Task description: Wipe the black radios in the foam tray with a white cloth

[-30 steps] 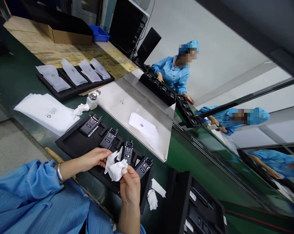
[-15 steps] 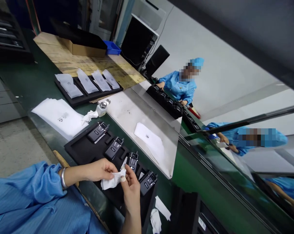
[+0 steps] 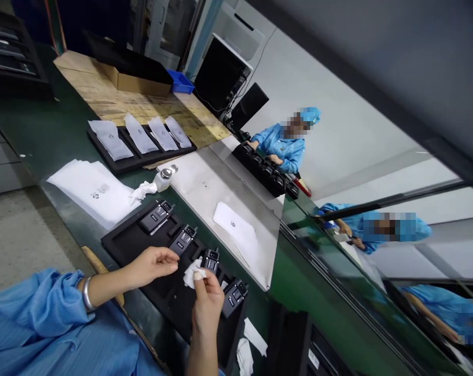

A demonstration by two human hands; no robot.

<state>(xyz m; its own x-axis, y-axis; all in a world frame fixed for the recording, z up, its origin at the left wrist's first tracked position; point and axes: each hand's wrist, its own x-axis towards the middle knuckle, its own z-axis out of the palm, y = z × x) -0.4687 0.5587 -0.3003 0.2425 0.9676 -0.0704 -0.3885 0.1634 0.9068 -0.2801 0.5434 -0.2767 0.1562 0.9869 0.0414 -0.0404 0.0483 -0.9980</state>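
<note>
A white tissue (image 3: 192, 272) is pinched between the thumb and fingers of my right hand (image 3: 207, 295), just beside a black device (image 3: 210, 261) in the black foam tray (image 3: 122, 237). My left hand (image 3: 154, 267) hovers over the tray with its fingers apart and nothing in it, near another black device (image 3: 182, 239). Two more such devices lie in the tray, one at its far left end (image 3: 156, 216) and one at its right end (image 3: 234, 297).
White sleeves (image 3: 91, 193) lie in a stack left of the tray, near a metal-topped bottle (image 3: 163, 178). Behind is a tray (image 3: 121, 166) of wrapped items. Crumpled tissues (image 3: 245, 355) lie at the lower right. Several people in blue work beyond the glass.
My left hand has let go of the tissue and moved a little left. The tissue is now bunched in my right hand alone. The view has shifted slightly.
</note>
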